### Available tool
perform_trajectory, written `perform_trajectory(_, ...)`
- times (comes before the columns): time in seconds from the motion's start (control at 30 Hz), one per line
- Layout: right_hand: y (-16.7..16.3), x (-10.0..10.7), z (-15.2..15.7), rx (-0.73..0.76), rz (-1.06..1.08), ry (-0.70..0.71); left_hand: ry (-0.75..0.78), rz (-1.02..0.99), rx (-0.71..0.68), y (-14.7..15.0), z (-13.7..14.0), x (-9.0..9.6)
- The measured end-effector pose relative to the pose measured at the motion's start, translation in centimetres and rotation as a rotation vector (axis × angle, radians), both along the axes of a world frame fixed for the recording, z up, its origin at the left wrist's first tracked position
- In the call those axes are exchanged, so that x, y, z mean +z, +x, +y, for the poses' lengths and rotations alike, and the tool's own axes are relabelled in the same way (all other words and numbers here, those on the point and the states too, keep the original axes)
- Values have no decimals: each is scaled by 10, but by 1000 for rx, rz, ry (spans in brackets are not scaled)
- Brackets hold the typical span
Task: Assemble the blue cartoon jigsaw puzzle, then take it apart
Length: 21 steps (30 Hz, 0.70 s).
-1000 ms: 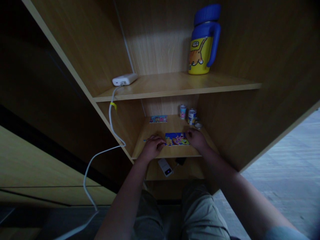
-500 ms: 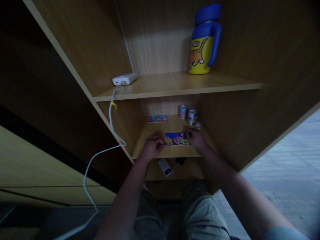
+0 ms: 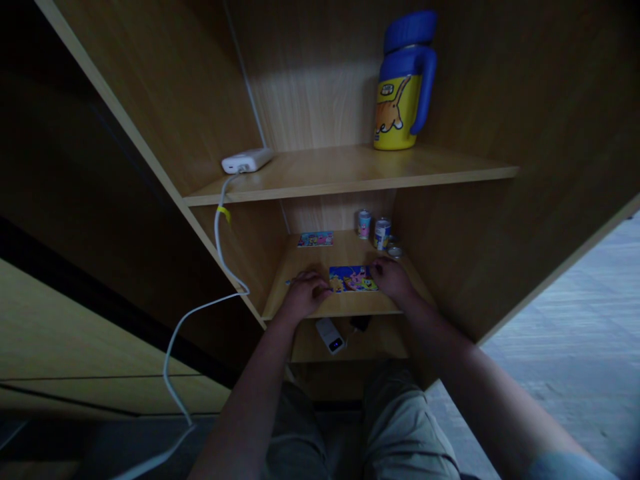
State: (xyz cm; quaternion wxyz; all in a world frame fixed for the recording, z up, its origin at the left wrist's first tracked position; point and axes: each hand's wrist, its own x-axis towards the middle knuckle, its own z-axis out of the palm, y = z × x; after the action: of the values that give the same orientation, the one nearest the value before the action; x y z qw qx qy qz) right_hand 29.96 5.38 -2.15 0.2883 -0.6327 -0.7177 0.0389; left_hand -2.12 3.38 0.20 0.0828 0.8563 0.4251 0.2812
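A small, bright cartoon picture card [image 3: 353,279] on a blue ground lies flat on the middle shelf, near its front edge. My left hand [image 3: 306,295] is at the card's left end. Its fingers are curled and the thumb tip comes close to the lower left corner; anything between them is too small to make out. At the other end, my right hand [image 3: 393,279] has its fingers closed over the card's right edge, hiding that part. Farther back on the left lies a second cartoon card [image 3: 315,239]. A bit of something blue shows beside my left hand.
Two small printed cans [image 3: 364,225] and a round metal lid [image 3: 395,252] stand at the back right. Above, a shelf holds a blue and yellow mug [image 3: 400,100] and a white device [image 3: 247,161] with a hanging cable [image 3: 173,347]. Below lies a white power bank [image 3: 330,335].
The view has shifted very slightly. Both hands and the picture card hold almost the same places as before.
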Motion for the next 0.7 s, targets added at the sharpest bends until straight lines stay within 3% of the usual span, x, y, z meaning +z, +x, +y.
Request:
perform_trajectory(0.17, 0, 2, 0, 4, -14, -6, 11, -5, -7, 0, 1, -2)
perform_trajectory(0.37, -2, 5, -3, 5, -9, 0, 21, 17, 83, 1, 2, -4)
perform_trajectory(0.7, -2, 8, -5, 1, -29, -3, 1, -11, 58, 7, 11, -2)
